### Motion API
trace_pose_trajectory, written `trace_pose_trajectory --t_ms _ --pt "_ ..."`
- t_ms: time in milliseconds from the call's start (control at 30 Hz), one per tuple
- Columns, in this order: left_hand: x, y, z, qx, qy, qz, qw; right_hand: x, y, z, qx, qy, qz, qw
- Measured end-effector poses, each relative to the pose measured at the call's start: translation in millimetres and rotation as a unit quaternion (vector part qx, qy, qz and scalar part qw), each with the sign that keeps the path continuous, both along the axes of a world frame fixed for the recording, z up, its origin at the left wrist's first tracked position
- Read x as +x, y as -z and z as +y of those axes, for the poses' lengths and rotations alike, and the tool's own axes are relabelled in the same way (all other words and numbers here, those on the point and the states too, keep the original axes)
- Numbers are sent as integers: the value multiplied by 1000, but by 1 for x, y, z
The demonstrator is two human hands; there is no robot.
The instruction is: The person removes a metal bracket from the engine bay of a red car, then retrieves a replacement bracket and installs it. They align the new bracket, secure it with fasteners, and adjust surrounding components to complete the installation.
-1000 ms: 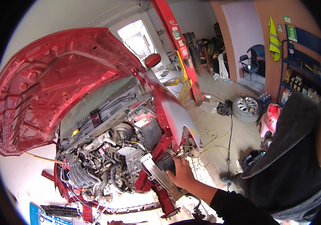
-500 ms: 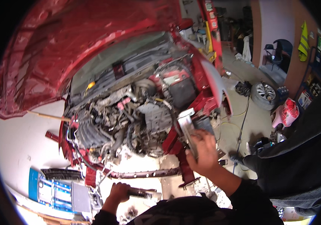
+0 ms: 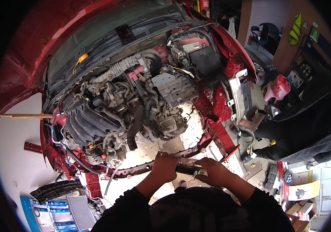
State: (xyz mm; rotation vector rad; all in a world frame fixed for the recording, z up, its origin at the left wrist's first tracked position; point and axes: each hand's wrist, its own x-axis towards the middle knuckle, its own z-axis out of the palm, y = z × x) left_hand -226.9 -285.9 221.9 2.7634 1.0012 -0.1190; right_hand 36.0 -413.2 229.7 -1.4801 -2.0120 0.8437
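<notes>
In front of the car's bare engine bay, my left hand [image 3: 165, 167] is closed round a dark, bar-like tool [image 3: 186, 169] with a metal end; its exact kind is hard to make out. My right hand [image 3: 213, 172] pinches the tool's other end with thumb and fingers. Just beyond both hands runs a dark red lower crossbeam [image 3: 135, 169]. A silver metal beam [image 3: 236, 97] stands by the car's right front corner, apart from my hands. The engine [image 3: 92, 120], with its ribbed black intake manifold, lies exposed behind the crossbeam.
The raised red hood [image 3: 16, 50] overhangs the left. A wooden stick [image 3: 26, 115] juts out beside the car. Another person in dark clothes [image 3: 303, 123] bends close on my right. A black plastic grille [image 3: 57, 190] and a radiator [image 3: 81, 212] lie at lower left.
My right hand has left the silver beam and come down to the tool. My left hand has moved up and right with the tool. The view has shifted closer over the engine.
</notes>
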Motion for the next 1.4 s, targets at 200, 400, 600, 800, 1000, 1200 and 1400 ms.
trace_pose_trajectory --t_ms 200,400,600,800,1000,1200,1400 --pt "7 18 -5 -59 98 -112 987 -41 25 -50 14 116 -130 985" --pt "36 36 -42 -145 169 -100 970 -50 29 -121 -67 186 -171 965" --pt "70 47 -104 -129 306 -71 940 -63 53 -213 -157 236 -143 948" --pt "113 40 -201 -112 455 -53 882 -99 71 -319 -144 421 -121 887" --pt "143 28 -295 -87 574 -37 814 -140 63 -426 -75 534 -128 832" --pt "150 5 -350 -165 623 -146 750 -160 20 -515 -71 584 -295 753" --pt "191 7 -343 -740 145 40 656 -169 -46 -562 -40 576 -442 687"
